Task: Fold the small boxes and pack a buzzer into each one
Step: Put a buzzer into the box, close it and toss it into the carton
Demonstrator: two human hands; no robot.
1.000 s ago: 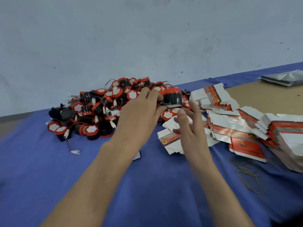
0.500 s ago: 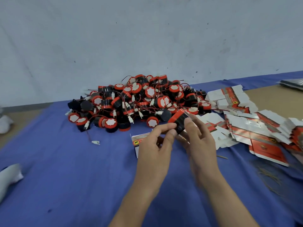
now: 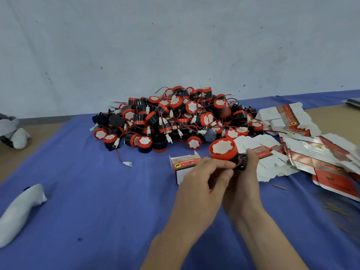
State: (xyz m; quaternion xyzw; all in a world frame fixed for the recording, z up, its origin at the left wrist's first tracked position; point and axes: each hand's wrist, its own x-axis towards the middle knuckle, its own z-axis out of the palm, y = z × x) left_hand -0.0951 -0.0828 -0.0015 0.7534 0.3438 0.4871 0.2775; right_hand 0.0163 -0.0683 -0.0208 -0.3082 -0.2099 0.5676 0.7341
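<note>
I hold one buzzer (image 3: 223, 151), red-capped with a white sticker and a black body, above the blue cloth near the middle. My left hand (image 3: 204, 180) pinches its thin red wire and underside. My right hand (image 3: 245, 184) grips its black mounting bracket from behind. Just left of the hands stands a folded small box (image 3: 182, 166), orange and white, its top flaps up. A big pile of buzzers (image 3: 175, 117) lies behind it.
Flat unfolded box blanks (image 3: 303, 152) spread across the right side. A loose white connector (image 3: 127, 163) lies on the blue cloth (image 3: 97, 201). White cloth bundles lie at the near left (image 3: 21, 207) and far left (image 3: 18, 137). Rubber bands (image 3: 337, 209) lie on the right.
Both hands brought the buzzer from the pile toward me, turning its white-stickered cap upward. The view has shifted right, so the pile and box now sit more central.
</note>
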